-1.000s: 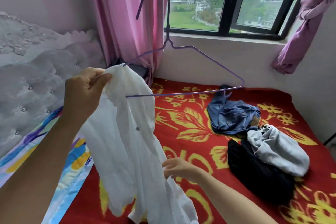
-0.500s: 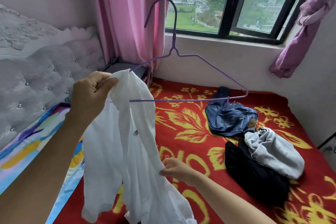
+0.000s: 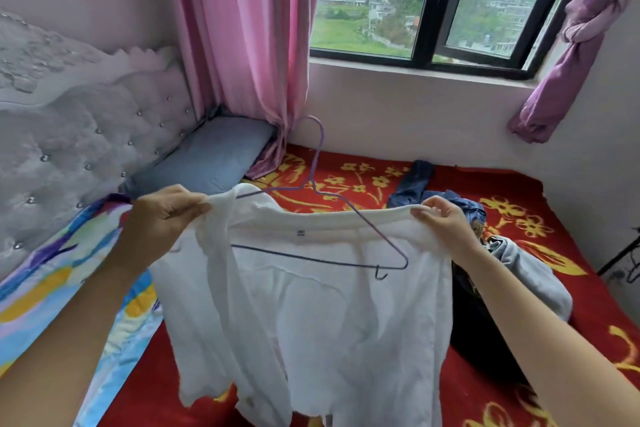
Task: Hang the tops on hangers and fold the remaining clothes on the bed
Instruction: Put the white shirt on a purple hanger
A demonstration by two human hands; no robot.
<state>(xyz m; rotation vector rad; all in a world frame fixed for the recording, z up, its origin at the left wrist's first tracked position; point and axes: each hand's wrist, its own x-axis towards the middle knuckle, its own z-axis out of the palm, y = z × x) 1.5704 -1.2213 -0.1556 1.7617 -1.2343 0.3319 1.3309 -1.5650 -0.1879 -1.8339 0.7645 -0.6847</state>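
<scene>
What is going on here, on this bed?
A person is fitting a white fabric top onto a thin purple wire hanger. The left hand grips one side of the neckline and the right hand pinches the other, stretching it open above the red flowered bedcover. The hanger's bar shows inside the neck opening and its hook sticks out above. Crumpled blue jeans, a grey garment and a black garment lie unfolded beside.
</scene>
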